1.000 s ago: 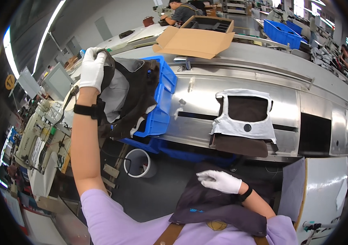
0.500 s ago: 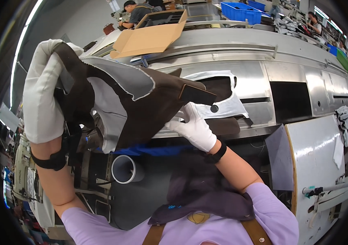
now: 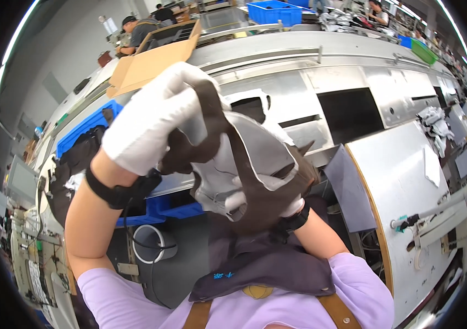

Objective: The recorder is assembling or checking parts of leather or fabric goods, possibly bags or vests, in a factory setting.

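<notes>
Garment (image 3: 255, 164) between both gloved hands

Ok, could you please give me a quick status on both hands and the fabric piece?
Left hand gloved, gripping top of dark-and-grey fabric piece. Right hand gloved, mostly hidden under the piece, supporting it. Piece held up over the metal workbench; nothing blocking.

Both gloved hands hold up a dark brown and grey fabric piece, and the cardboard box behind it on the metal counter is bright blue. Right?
Not quite. The head view shows the cardboard box is plain tan, not blue. The rest stands: the left hand and right hand, both gloved, hold up the dark brown and grey fabric piece before the metal counter.
</notes>
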